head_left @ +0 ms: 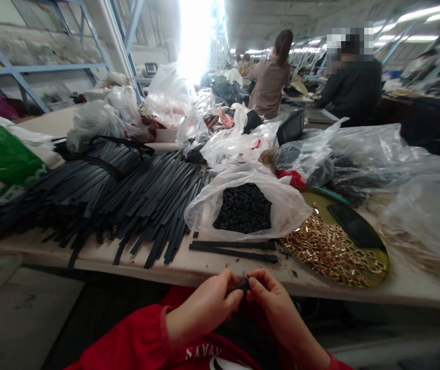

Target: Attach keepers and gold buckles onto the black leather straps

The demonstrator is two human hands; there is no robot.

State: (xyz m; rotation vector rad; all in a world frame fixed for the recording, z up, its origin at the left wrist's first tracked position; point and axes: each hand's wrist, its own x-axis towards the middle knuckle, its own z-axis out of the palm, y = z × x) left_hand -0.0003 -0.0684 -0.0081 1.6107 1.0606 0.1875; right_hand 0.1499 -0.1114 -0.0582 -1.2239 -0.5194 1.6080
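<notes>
Both hands are close together in front of the table edge. My left hand (214,303) pinches a black strip (240,288) between thumb and fingers. Its right end is held by the fingertips of my right hand (271,295). Much of the strip is hidden by the fingers. Two black strips (235,252) lie on the table (204,267) just beyond the hands. Behind them, an open plastic bag (285,203) holds small black pieces (245,208). To the right, a round tray (382,257) carries gold metal buckles (331,249) and a dark flat object (356,226).
A large pile of black strips (154,200) covers the table's left side. Clear plastic bags (374,149) crowd the back and right. A green bag (4,154) stands far left. Two people (269,85) are further back, near blue metal shelving (50,68).
</notes>
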